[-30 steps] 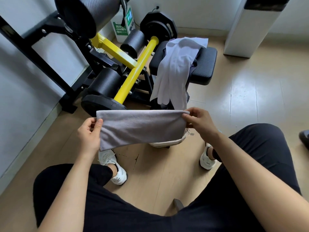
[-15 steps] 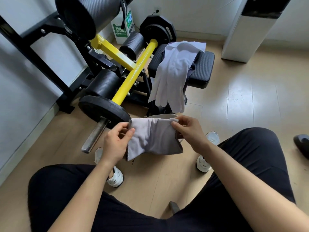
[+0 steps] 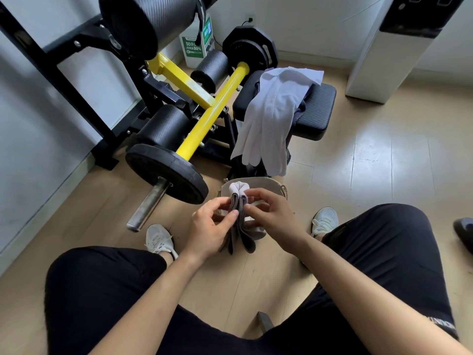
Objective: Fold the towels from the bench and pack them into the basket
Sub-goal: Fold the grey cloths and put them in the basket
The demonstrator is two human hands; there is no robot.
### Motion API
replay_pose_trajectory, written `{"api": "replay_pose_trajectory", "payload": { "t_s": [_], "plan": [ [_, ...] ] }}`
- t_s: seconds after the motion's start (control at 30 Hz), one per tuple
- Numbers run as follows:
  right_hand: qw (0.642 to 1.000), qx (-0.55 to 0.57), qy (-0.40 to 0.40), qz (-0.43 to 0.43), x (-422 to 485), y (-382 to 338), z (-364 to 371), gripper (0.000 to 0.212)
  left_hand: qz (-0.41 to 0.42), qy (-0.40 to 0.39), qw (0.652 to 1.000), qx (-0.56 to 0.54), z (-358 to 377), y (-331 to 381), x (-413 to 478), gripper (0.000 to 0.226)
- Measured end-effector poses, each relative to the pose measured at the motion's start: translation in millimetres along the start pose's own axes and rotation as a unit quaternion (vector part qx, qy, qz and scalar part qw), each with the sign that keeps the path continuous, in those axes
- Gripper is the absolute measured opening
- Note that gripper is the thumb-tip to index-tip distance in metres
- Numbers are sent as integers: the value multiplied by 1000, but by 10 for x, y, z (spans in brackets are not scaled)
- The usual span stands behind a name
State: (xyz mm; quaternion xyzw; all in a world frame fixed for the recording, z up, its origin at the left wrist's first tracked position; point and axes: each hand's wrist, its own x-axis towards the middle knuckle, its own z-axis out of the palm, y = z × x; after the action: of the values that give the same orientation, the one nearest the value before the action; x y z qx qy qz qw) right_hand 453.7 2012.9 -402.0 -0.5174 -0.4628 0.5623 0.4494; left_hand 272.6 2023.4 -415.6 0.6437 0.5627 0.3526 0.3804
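Observation:
A grey towel (image 3: 240, 226), folded into a narrow bundle, hangs between my two hands above the floor. My left hand (image 3: 211, 226) pinches its left side and my right hand (image 3: 271, 217) pinches its right side. Just behind the hands stands a beige basket (image 3: 266, 187), mostly hidden by them. A white towel (image 3: 271, 119) is draped over the black padded bench seat (image 3: 317, 108) and hangs down its front; a darker cloth shows beneath it.
A yellow barbell bar (image 3: 210, 116) with black weight plates (image 3: 166, 172) and a black frame fills the left. A white appliance (image 3: 389, 47) stands at the back right. My knees and white shoes (image 3: 160, 239) flank the basket. A dark shoe (image 3: 464, 233) lies at the right edge.
My hands have come together, folding the wide grey towel in half and then into a narrow bundle, and it has dropped lower, in front of the basket.

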Motion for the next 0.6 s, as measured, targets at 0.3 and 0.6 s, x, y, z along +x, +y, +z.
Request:
{"api": "replay_pose_trajectory", "payload": {
  "t_s": [0.3, 0.6],
  "plan": [
    [994, 55, -91, 12, -53, -12, 95, 48, -25, 58, 998, -25, -26, 20, 38, 13],
    [984, -155, 76, 37, 159, 266, -173, 58, -30, 28, 974, -221, -273, 47, 157, 27]
  ]
}}
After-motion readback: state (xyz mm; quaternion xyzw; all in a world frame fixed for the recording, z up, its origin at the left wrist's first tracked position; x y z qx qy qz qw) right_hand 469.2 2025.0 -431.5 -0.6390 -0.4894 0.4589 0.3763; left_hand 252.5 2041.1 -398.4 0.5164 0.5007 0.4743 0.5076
